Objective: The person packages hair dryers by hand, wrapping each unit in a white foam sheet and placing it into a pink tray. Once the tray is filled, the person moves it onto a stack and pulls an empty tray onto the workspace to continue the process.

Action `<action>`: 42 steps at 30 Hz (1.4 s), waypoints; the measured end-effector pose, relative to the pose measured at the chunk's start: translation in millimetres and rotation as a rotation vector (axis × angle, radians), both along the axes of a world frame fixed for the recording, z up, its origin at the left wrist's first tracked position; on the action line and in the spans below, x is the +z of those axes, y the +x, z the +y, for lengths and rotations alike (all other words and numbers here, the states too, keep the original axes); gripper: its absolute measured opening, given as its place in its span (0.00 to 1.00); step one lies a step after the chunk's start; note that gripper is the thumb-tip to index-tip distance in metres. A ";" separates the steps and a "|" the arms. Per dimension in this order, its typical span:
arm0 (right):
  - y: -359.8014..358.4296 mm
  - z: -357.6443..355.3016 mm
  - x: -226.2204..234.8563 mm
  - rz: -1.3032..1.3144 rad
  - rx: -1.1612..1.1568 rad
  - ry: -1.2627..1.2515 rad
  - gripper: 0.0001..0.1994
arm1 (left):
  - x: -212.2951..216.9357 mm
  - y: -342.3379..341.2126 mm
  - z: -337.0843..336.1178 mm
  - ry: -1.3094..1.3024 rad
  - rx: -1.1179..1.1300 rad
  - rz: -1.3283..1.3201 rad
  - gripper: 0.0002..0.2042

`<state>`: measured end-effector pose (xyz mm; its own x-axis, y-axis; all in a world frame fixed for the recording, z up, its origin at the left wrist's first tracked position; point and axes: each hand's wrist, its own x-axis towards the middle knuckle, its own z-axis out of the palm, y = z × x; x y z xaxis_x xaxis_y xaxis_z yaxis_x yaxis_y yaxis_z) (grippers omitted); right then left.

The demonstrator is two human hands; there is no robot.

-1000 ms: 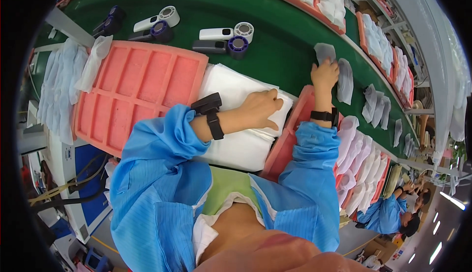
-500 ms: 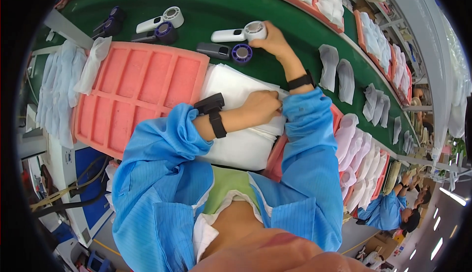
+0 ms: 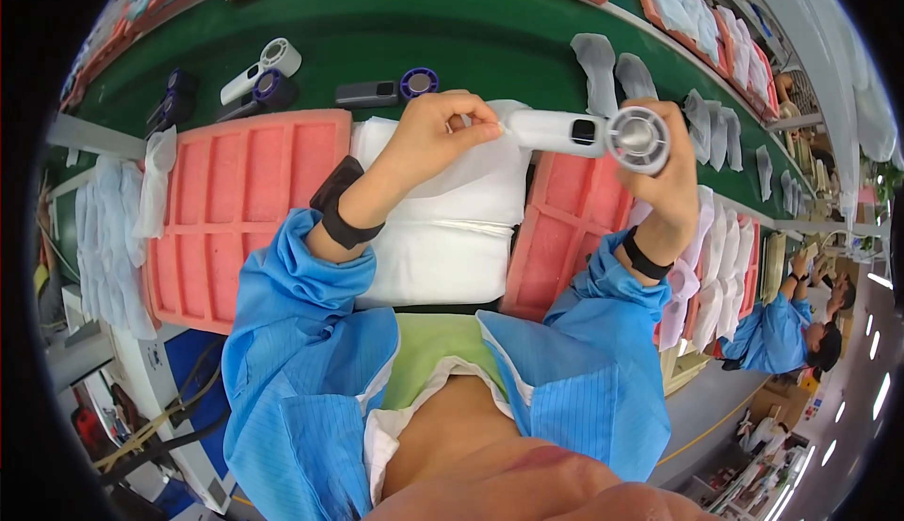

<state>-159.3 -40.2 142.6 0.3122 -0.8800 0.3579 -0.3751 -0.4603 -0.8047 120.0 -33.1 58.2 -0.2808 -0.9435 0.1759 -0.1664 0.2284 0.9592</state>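
Observation:
My right hand (image 3: pixel 664 168) is closed around the round head of a white handheld fan (image 3: pixel 565 132). The fan lies sideways, its handle pointing left. My left hand (image 3: pixel 443 135) pinches the edge of a thin white translucent pouch (image 3: pixel 480 168), which hangs over a stack of white pouches (image 3: pixel 433 262). The tip of the fan's handle meets the pouch's edge; whether it is inside, I cannot tell. Beyond my left hand a dark grey fan with a purple ring (image 3: pixel 372 95) lies on the green conveyor belt (image 3: pixel 377 41).
Pink compartment trays flank the stack, one at left (image 3: pixel 254 210) and one at right (image 3: pixel 565 229). More fans (image 3: pixel 259 79) lie on the belt at left. Wrapped items (image 3: pixel 595 69) stand on it at right. Pouches (image 3: pixel 108 210) hang at far left. A co-worker in blue (image 3: pixel 772 333) is at far right.
My right hand has lifted the white fan off the belt and brought it nearer, to the right. My left hand has raised a pouch from the stack. The view has shifted.

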 end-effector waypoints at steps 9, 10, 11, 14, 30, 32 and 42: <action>95.4 4.4 -33.0 -0.002 0.295 -0.185 0.29 | 19.7 10.3 24.4 0.038 0.147 0.647 0.08; 102.4 6.2 -33.9 0.045 0.225 -0.244 0.31 | 19.7 13.8 24.7 0.052 0.109 0.746 0.09; 105.5 8.0 -34.1 0.104 0.131 -0.302 0.33 | 19.7 12.2 22.0 0.078 0.046 0.850 0.10; 110.4 1.9 -56.2 0.080 0.072 -0.369 0.38 | 19.3 13.1 21.7 0.051 0.100 0.704 0.12; 112.8 -7.4 -73.2 0.034 -0.091 -0.573 0.35 | 10.4 -31.4 54.1 -0.767 0.338 -0.232 0.07; 112.9 -13.2 -80.6 -0.078 -0.164 -0.432 0.33 | 12.9 -36.3 51.0 -0.712 0.342 -0.191 0.08; 132.9 -7.1 -65.7 -0.050 0.171 -0.515 0.33 | 16.3 -22.4 18.5 -0.497 0.215 0.112 0.12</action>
<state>-26.3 -47.3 76.9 0.4069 -0.5253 0.7474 -0.2273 -0.8506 -0.4741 97.6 -14.6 74.6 -0.0450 -0.7730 0.6328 -0.1620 0.6307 0.7590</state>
